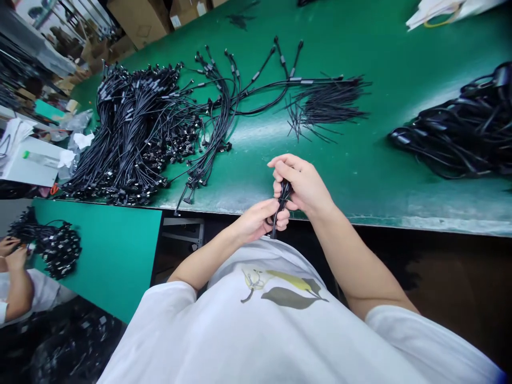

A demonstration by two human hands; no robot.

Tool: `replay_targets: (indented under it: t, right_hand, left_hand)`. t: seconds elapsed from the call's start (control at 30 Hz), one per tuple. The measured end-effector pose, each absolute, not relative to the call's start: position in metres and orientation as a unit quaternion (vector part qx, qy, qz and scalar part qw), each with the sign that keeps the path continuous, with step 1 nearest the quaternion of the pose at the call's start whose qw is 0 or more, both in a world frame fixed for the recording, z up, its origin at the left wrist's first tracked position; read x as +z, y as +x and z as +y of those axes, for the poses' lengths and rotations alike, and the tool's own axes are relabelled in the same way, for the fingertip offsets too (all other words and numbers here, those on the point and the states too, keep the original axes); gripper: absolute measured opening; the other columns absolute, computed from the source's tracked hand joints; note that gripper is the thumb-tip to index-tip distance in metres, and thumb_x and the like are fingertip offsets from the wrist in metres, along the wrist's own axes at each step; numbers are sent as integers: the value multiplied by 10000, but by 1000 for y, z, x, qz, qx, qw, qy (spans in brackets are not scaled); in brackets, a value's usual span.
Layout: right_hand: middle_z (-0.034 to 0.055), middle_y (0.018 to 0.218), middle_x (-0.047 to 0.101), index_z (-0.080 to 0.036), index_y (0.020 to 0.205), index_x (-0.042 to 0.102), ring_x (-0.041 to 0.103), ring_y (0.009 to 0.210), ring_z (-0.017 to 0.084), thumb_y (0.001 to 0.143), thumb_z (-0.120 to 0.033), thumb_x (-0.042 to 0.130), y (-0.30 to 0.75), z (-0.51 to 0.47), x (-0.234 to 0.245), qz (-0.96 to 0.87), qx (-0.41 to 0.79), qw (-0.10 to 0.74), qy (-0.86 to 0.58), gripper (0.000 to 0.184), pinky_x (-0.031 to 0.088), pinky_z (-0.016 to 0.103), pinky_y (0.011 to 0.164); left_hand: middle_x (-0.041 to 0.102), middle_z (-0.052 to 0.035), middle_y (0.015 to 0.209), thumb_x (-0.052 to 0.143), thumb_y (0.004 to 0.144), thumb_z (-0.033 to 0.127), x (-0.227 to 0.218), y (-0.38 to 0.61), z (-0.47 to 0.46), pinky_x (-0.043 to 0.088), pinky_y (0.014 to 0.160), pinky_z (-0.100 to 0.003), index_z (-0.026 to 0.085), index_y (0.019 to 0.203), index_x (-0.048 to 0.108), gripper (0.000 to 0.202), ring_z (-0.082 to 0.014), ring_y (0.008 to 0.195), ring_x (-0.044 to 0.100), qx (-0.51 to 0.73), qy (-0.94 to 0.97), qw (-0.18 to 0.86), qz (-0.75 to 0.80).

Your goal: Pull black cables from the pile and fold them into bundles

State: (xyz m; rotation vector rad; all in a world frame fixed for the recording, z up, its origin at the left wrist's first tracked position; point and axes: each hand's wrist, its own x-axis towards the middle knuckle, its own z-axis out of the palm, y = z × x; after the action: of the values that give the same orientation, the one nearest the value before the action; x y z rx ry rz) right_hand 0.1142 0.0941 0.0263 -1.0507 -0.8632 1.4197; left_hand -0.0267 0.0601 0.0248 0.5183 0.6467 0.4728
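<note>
My left hand (256, 221) and my right hand (300, 184) meet just off the front edge of the green workbench mat (360, 176). Both grip a short black bundle of cable (283, 205), which is partly hidden by my fingers, and its end sticks down below my left hand. A large heap of black splitter cables with moulded connectors (136, 133) lies up and to the left of my hands. Some of them fan out towards a spray of thin black wire ends (328, 106). To the right, a coiled pile of thicker black cables (452, 128) lies on the mat.
A lower green table (108, 256) at the left holds another cable bundle (56, 248), with a co-worker's hands (12, 256) beside it. Cardboard boxes (140, 18) stand beyond the bench, and white packaging (448, 13) lies on its far corner.
</note>
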Motion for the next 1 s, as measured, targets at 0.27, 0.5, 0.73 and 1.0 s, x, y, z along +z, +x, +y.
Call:
replay_targets:
  t: [0.27, 0.5, 0.73, 1.0]
  right_hand:
    - [101, 1432, 437, -298, 1419, 401, 500, 1275, 247, 752, -396, 757, 98, 67, -10, -553, 505, 512, -421, 762, 454, 434, 1071]
    - [73, 1354, 510, -295, 1383, 501, 532, 1219, 228, 844, -248, 633, 79, 52, -15, -572, 418, 528, -470, 557, 539, 377, 981]
    - [77, 1462, 453, -283, 1394, 446, 422, 1365, 253, 801, -272, 704, 75, 53, -18, -543, 370, 574, -489, 646, 393, 460, 1137]
    - [65, 1167, 637, -271, 1221, 553, 630, 991, 188, 713, -357, 804, 78, 67, -15, -402, 569, 601, -392, 573, 531, 368, 930]
  left_hand:
    - [475, 10, 662, 432, 988, 254, 26, -27, 92, 444, 570, -161, 122, 836, 600, 263, -68, 600, 509, 469, 158, 780, 384]
    - [508, -13, 634, 341, 1015, 341, 26, -19, 92, 444, 562, -180, 131, 683, 539, 440, -85, 589, 539, 481, 151, 777, 376]
    - [692, -28, 880, 450, 990, 262, 32, -10, 94, 471, 912, -244, 132, 888, 682, 285, -97, 865, 656, 529, 144, 706, 448]
    - [692, -70, 1164, 418, 991, 255, 28, -20, 97, 470, 923, -250, 157, 999, 705, 303, -136, 1060, 634, 530, 219, 713, 404]
